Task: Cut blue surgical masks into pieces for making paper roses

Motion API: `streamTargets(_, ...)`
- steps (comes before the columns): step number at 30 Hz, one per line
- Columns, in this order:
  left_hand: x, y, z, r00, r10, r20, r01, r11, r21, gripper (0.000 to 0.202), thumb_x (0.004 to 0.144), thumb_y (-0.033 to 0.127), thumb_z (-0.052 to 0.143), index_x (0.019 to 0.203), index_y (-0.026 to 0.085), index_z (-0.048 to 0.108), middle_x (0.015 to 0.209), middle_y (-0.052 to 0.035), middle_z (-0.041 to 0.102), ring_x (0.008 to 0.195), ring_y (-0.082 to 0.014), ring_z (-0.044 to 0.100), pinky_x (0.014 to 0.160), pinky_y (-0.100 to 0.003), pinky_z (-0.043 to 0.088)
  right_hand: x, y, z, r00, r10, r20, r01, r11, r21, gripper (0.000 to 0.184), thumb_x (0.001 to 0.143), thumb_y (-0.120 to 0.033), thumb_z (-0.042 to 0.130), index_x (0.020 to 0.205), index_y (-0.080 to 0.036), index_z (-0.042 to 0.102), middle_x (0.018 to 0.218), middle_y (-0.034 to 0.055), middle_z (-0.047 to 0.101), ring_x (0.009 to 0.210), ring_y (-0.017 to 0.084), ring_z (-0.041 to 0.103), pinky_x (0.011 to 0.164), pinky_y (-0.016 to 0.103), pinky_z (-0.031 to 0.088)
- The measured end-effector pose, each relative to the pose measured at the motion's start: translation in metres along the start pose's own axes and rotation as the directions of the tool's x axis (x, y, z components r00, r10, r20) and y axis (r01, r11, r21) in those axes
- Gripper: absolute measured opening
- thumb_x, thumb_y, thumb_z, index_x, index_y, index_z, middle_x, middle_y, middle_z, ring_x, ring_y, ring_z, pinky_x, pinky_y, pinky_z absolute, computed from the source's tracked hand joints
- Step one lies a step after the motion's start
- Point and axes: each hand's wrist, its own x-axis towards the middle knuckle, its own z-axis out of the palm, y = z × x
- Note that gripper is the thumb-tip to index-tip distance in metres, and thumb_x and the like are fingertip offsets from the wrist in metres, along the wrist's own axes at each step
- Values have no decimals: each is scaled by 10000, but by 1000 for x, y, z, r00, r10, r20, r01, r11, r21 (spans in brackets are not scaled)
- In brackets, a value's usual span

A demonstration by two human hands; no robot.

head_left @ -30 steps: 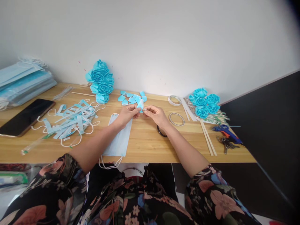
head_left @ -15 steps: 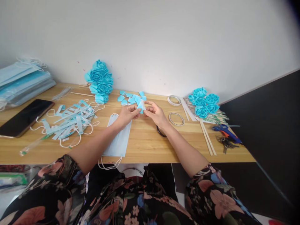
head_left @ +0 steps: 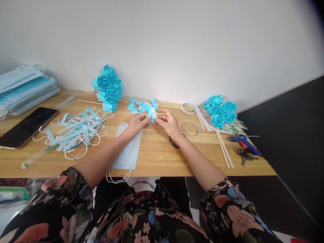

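Between my two hands is a small blue-and-white piece of mask fabric (head_left: 152, 114), with a folded white edge on its right side. My left hand (head_left: 138, 124) pinches its lower left part between thumb and fingers. On the other side my right hand (head_left: 167, 122) pinches the lower right edge, its index finger raised a little off the piece. Just behind lie several cut blue petal pieces (head_left: 136, 107) on the table. A flat blue face mask (head_left: 128, 148) rests under my left wrist, its ear loops over the table's front edge.
Blue fabric roses (head_left: 107, 87) stand at left, with more roses (head_left: 219, 110) at right. Cut mask strips (head_left: 78, 130), a phone (head_left: 27, 126) and stacked masks (head_left: 25, 87) fill the left. Tape rolls (head_left: 190, 128), wooden sticks (head_left: 224, 148), a glue gun (head_left: 244, 143) and scissors (head_left: 175, 141) lie rightward.
The top of the fabric piece has been folded down, so its white part is now a narrower band. My right index finger has lifted slightly away from it.
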Motion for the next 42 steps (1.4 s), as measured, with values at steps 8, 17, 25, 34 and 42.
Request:
streamTargets(8, 0, 0, 0, 1000, 1, -15, -1, 1000, -9, 467, 670, 584, 791, 638, 171, 578, 568, 7, 587, 523, -93, 494, 541, -235, 402, -4, -5, 2, 997, -67, 32, 69, 993, -91, 261, 797, -404, 748, 934, -214, 633, 799, -19, 674, 716, 127, 615, 737, 288, 495)
streamTargets(17, 0, -1, 0, 1000, 20, -11, -19, 1000, 6, 445, 702, 571, 768, 634, 178, 571, 582, 3, 597, 528, -97, 498, 546, -240, 412, -5, -5, 2, 998, -51, -27, 47, 987, -152, 253, 814, -449, 721, 832, -201, 670, 738, -1, 691, 706, 147, 630, 727, 295, 503)
streamTargets(25, -1, 0, 1, 999, 32, -30, -31, 999, 20, 419, 717, 551, 751, 632, 183, 571, 580, 1, 594, 527, -99, 494, 547, -242, 417, -6, -3, 2, 997, -19, -68, 9, 990, -138, 265, 809, -458, 719, 815, -204, 645, 724, 4, 701, 699, 153, 646, 719, 300, 504)
streamTargets(34, 0, -1, 1, 999, 32, -9, -32, 999, 33, 396, 719, 532, 741, 656, 179, 574, 584, 5, 595, 527, -96, 502, 547, -237, 413, -3, -3, 3, 999, 16, -49, -17, 1000, -13, 345, 752, -434, 766, 972, -214, 618, 734, -35, 679, 673, 131, 634, 723, 295, 521)
streamTargets(42, -4, 2, 2, 999, 34, -1, -34, 995, 98, 395, 728, 533, 733, 674, 177, 571, 613, -4, 611, 553, -108, 525, 562, -244, 422, -3, -4, 3, 999, -13, -46, 10, 998, -63, 459, 762, -405, 765, 1152, -224, 603, 720, -39, 677, 667, 139, 636, 719, 305, 533)
